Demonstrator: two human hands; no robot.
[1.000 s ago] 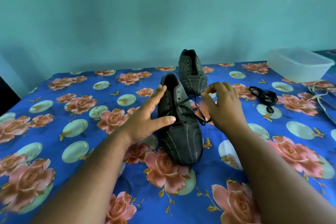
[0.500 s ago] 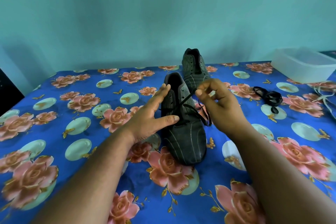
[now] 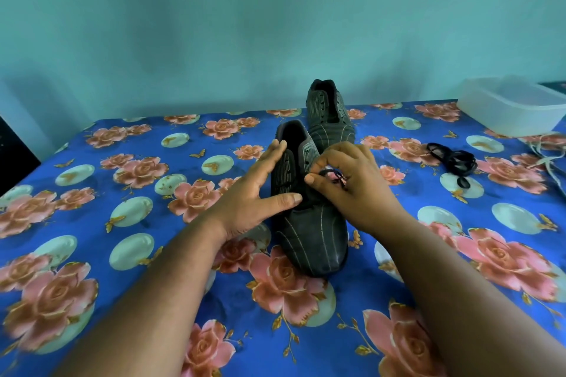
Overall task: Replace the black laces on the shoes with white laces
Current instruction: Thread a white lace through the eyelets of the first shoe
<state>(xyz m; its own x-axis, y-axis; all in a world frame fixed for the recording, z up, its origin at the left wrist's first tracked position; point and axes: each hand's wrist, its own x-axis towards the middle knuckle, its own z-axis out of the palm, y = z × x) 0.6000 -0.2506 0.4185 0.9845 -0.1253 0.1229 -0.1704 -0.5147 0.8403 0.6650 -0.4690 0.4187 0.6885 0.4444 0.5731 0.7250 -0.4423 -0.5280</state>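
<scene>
My left hand still flat against the near shoe, fingers straight, my right hand now lower over the eyelets, pinching the black lace, loose black lace bundle far right, white laces at the right edge.

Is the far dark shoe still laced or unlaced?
Unlaced: the far dark shoe shows bare eyelets, and a loose black lace lies on the floral cloth.

Teal wall behind blue rose-patterned tablecloth.
</scene>
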